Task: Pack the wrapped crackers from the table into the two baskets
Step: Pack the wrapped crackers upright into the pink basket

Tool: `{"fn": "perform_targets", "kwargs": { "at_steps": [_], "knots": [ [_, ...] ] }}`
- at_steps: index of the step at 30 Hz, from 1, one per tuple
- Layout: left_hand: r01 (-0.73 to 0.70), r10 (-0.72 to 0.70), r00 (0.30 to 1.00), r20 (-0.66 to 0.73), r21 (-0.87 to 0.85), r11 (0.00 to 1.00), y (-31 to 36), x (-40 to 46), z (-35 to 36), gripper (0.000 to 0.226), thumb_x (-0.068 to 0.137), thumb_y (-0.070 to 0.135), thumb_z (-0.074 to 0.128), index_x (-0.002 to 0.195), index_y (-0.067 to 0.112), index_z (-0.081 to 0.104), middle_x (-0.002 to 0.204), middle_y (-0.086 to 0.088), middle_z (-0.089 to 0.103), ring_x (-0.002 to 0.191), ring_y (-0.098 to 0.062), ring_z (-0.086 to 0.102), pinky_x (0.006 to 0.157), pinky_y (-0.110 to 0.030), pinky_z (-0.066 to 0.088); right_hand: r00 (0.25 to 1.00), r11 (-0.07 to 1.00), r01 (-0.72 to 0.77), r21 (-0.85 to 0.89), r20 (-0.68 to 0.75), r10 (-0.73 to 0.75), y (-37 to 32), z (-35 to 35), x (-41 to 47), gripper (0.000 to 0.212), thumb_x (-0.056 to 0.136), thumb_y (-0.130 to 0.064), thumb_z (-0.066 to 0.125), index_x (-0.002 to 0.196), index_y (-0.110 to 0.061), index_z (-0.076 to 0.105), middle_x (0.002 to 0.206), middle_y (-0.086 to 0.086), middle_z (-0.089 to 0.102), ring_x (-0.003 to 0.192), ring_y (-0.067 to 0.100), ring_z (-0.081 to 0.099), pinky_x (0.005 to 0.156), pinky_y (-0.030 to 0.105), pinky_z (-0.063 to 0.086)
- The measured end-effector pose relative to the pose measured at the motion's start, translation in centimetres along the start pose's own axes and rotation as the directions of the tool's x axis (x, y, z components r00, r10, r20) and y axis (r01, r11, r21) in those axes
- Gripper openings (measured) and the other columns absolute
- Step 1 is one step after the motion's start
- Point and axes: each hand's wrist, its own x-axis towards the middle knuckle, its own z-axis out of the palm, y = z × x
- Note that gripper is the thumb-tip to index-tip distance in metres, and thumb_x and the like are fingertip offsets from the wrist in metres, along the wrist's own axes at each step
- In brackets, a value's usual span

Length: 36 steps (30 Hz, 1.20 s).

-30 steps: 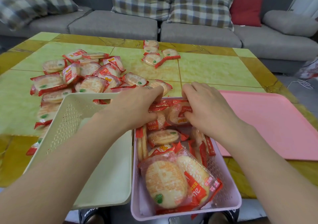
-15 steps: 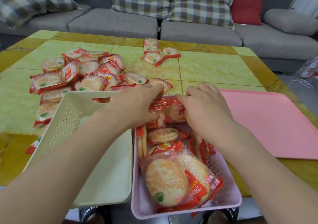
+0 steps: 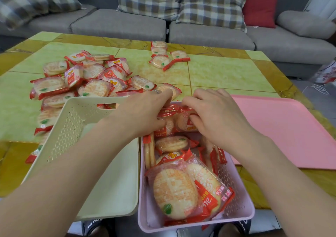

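Observation:
A pink basket at the table's near edge holds several wrapped crackers in red and clear wrappers. Both hands reach into its far end. My left hand grips a cracker pack there, and my right hand curls its fingers round a neighbouring pack. To the left a cream basket stands with nothing visible inside. A big heap of wrapped crackers lies on the table beyond it, and a small group of crackers sits farther back.
A flat pink tray lies on the table to the right of the pink basket. The green and yellow tabletop runs back to a grey sofa with checked cushions. Shoes show under the near edge.
My hands have drawn closer together over the far end of the pink basket, and my right hand has moved left and curled onto a pack.

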Motion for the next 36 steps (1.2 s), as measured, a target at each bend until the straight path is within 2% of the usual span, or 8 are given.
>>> {"fn": "perform_targets", "kwargs": {
  "at_steps": [6, 10, 13, 15, 21, 28, 32, 36],
  "knots": [
    [0.009, -0.009, 1.0, 0.007, 0.015, 1.0, 0.2, 0.0, -0.1, 0.037, 0.082, 0.037, 0.068, 0.104, 0.025, 0.041, 0.088, 0.005, 0.052, 0.08, -0.022, 0.057, 0.062, -0.038, 0.049, 1.0, 0.999, 0.016, -0.042, 0.014, -0.015, -0.8, 0.2, 0.1, 0.027, 0.076, 0.002, 0.066, 0.094, -0.017, 0.071, 0.081, -0.001, 0.05, 0.076, 0.026, 0.047, 0.068, 0.034, 0.027],
    [-0.043, 0.046, 0.996, -0.076, 0.04, 0.998, 0.8, 0.0, 0.0, 0.042, 0.078, 0.039, 0.069, 0.105, 0.023, 0.041, 0.1, 0.003, 0.046, 0.085, -0.02, 0.046, 0.064, -0.033, 0.036, 0.993, 0.995, -0.07, 0.067, 0.104, 0.062, -1.1, 0.3, 0.3, 0.023, 0.084, 0.0, 0.059, 0.102, -0.014, 0.058, 0.088, -0.002, 0.038, 0.074, 0.024, 0.045, 0.059, 0.036, 0.035],
    [-0.103, 0.109, 0.99, -0.086, 0.077, 0.992, 1.6, 0.6, 0.0, 0.044, 0.077, 0.037, 0.067, 0.111, 0.021, 0.043, 0.109, 0.002, 0.046, 0.086, -0.018, 0.039, 0.067, -0.031, 0.03, 0.983, 0.983, -0.13, 0.132, 0.144, 0.111, -0.4, -0.7, 0.0, 0.031, 0.086, -0.002, 0.057, 0.109, -0.02, 0.048, 0.095, -0.002, 0.046, 0.084, 0.026, 0.055, 0.065, 0.041, 0.048],
    [-0.143, 0.146, 0.988, -0.046, 0.077, 0.987, 2.1, 1.1, 0.3, 0.05, 0.077, 0.034, 0.066, 0.12, 0.023, 0.043, 0.111, 0.002, 0.051, 0.088, -0.02, 0.048, 0.067, -0.033, 0.036, 0.968, 0.973, -0.194, 0.125, 0.188, 0.169, 0.3, -1.1, -0.3, 0.029, 0.088, -0.006, 0.055, 0.109, -0.023, 0.047, 0.098, 0.0, 0.051, 0.087, 0.028, 0.057, 0.069, 0.042, 0.051],
    [-0.073, 0.071, 0.996, 0.045, 0.038, 0.997, 2.3, 2.0, 0.6, 0.057, 0.076, 0.028, 0.071, 0.12, 0.023, 0.036, 0.091, -0.002, 0.055, 0.08, -0.029, 0.058, 0.063, -0.044, 0.053, 0.958, 0.942, -0.261, 0.213, 0.179, 0.225, 1.4, -1.0, -0.1, 0.019, 0.087, -0.005, 0.053, 0.101, -0.016, 0.059, 0.096, 0.005, 0.059, 0.092, 0.031, 0.058, 0.077, 0.046, 0.051],
    [-0.069, 0.067, 0.996, 0.052, 0.046, 0.997, 2.2, 2.6, 1.4, 0.062, 0.075, 0.032, 0.076, 0.113, 0.02, 0.028, 0.079, 0.0, 0.049, 0.072, -0.027, 0.055, 0.056, -0.04, 0.047, 0.983, 0.951, -0.177, 0.252, 0.084, 0.16, 0.9, -0.8, 0.3, 0.018, 0.087, -0.001, 0.051, 0.094, -0.015, 0.061, 0.089, 0.005, 0.055, 0.085, 0.031, 0.056, 0.072, 0.045, 0.049],
    [-0.076, 0.072, 0.996, 0.055, 0.074, 0.994, 2.3, 2.6, 1.5, 0.059, 0.076, 0.033, 0.075, 0.112, 0.018, 0.03, 0.073, 0.005, 0.038, 0.07, -0.026, 0.05, 0.057, -0.039, 0.046, 0.976, 0.957, -0.185, 0.223, 0.153, 0.153, 0.4, -0.4, 0.4, 0.023, 0.087, 0.002, 0.052, 0.099, -0.016, 0.06, 0.092, 0.004, 0.05, 0.085, 0.029, 0.055, 0.071, 0.041, 0.048],
    [-0.065, 0.062, 0.997, 0.051, 0.056, 0.996, 2.2, 2.2, 1.4, 0.058, 0.076, 0.036, 0.073, 0.115, 0.017, 0.035, 0.077, 0.004, 0.04, 0.075, -0.026, 0.053, 0.059, -0.038, 0.044, 0.964, 0.955, -0.224, 0.196, 0.188, 0.187, 0.4, -0.2, 0.1, 0.019, 0.09, 0.0, 0.056, 0.102, -0.011, 0.064, 0.098, 0.003, 0.048, 0.087, 0.026, 0.054, 0.074, 0.041, 0.049]
  ]
}}
